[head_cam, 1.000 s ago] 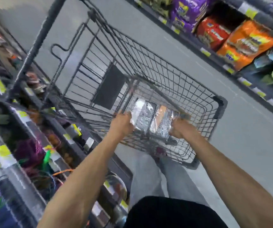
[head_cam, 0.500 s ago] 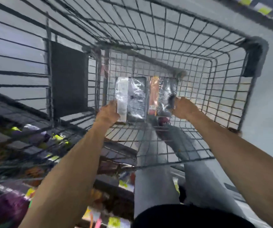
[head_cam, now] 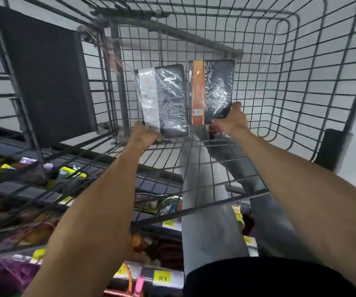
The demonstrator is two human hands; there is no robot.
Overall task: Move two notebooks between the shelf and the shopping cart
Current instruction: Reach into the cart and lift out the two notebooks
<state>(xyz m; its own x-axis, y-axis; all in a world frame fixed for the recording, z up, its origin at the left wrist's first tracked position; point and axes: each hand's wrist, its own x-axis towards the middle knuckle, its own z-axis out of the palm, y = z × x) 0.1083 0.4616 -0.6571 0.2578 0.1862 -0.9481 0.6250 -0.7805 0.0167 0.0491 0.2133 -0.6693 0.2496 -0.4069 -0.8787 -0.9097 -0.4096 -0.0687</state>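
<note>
Biggest worry here: slick shrink-wrap on both notebooks, pinched only at the near bottom corners, so easy to slip and drop flat through onto the cart's wire floor, or snag a corner in the mesh; could also knock together, being just beside each other deep inside the shopping cart (head_cam: 301,86); landmark for everything below = the cart's black seat flap (head_cam: 44,76). White-banded notebook (head_cam: 162,101) just right of the flap, held upright-ish, left hand (head_cam: 145,136) below it with fingers (head_cam: 139,127) clamped on its lower left corner; orange-banded notebook (head_cam: 212,91) farther right of the flap, right hand (head_cam: 231,121) under it, fingers (head_cam: 237,106) closed round the lower right corner; not obvious whether either is resting on the wire yet; shelf tags well below the flap, nowhere near the notebooks.
</note>
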